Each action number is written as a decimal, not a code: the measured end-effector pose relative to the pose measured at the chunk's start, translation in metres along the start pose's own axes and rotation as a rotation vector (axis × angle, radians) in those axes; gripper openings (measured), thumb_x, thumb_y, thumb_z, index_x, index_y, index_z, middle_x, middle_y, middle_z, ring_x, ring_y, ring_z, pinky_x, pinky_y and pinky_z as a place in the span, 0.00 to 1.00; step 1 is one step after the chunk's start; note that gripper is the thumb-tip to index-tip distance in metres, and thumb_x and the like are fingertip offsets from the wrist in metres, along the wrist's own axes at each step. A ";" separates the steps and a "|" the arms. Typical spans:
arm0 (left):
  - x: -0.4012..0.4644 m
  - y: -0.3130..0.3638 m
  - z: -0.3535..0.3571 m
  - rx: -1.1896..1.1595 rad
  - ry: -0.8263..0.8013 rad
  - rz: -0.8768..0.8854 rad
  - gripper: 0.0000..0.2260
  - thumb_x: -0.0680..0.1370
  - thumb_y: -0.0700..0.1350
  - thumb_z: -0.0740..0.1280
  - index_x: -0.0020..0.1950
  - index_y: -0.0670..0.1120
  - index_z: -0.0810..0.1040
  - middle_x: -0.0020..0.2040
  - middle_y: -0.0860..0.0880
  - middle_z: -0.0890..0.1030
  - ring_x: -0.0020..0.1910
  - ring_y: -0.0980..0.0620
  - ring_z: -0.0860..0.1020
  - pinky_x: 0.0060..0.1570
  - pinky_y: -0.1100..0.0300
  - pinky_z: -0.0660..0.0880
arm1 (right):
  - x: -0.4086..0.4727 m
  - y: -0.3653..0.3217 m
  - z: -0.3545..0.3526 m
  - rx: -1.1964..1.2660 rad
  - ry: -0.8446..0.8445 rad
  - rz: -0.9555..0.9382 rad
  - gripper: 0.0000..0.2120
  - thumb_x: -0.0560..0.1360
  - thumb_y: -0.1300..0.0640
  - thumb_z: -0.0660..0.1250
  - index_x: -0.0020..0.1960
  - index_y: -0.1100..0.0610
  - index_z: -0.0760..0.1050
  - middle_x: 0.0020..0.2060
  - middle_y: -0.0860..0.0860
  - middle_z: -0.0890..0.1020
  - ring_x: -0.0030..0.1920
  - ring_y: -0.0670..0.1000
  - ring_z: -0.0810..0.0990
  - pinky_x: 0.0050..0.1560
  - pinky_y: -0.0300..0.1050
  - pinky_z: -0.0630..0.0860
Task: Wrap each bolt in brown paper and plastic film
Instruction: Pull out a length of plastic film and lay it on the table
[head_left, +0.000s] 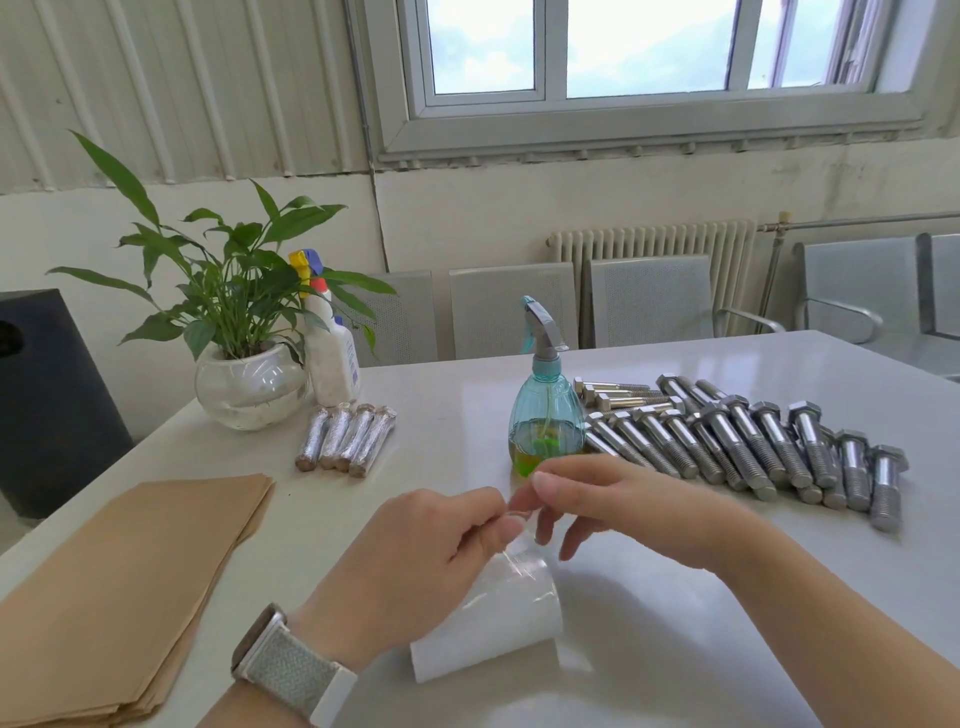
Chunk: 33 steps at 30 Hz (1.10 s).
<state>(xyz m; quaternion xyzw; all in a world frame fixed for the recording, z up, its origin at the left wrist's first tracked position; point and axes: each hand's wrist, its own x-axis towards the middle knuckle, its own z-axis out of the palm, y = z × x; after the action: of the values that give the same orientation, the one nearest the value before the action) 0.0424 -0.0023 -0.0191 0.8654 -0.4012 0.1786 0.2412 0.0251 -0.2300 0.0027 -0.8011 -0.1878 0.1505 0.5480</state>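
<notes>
Pinching the loose end of the plastic film (519, 558), both the left hand (415, 561) and right hand (613, 499) are peeling it off the film roll (493, 629) on the worktop (727, 649). Four wrapped bolts (345, 439) are lying done; many bare bolts (753, 441) are waiting right, brown paper (130, 587) left, leaving open room between.

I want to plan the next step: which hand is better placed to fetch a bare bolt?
Probably the right hand: the bare bolts lie on its side; the left hand is farther away.
</notes>
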 end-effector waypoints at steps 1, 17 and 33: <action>-0.001 -0.001 0.000 -0.062 0.015 -0.032 0.20 0.79 0.64 0.53 0.40 0.51 0.71 0.27 0.54 0.68 0.27 0.53 0.65 0.28 0.65 0.60 | 0.000 0.003 0.001 -0.010 -0.078 0.045 0.19 0.76 0.47 0.70 0.64 0.52 0.76 0.56 0.48 0.82 0.52 0.49 0.80 0.55 0.47 0.78; 0.006 -0.027 0.022 -0.179 0.472 -0.673 0.17 0.82 0.55 0.56 0.37 0.50 0.71 0.26 0.56 0.73 0.27 0.56 0.70 0.29 0.57 0.62 | 0.025 0.010 0.064 0.594 0.269 0.001 0.28 0.66 0.43 0.75 0.60 0.56 0.75 0.55 0.61 0.83 0.57 0.59 0.82 0.63 0.60 0.75; 0.003 -0.044 -0.004 -1.158 0.257 -0.663 0.14 0.83 0.49 0.59 0.44 0.42 0.77 0.21 0.52 0.59 0.18 0.55 0.57 0.22 0.63 0.65 | 0.014 0.016 0.015 0.654 0.302 -0.002 0.22 0.65 0.47 0.76 0.56 0.54 0.82 0.49 0.57 0.83 0.48 0.54 0.84 0.47 0.50 0.83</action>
<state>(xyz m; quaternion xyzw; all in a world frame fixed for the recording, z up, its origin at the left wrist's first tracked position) 0.0784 0.0229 -0.0258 0.6459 -0.1139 -0.0470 0.7534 0.0327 -0.2168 -0.0174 -0.5962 -0.0474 0.0822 0.7972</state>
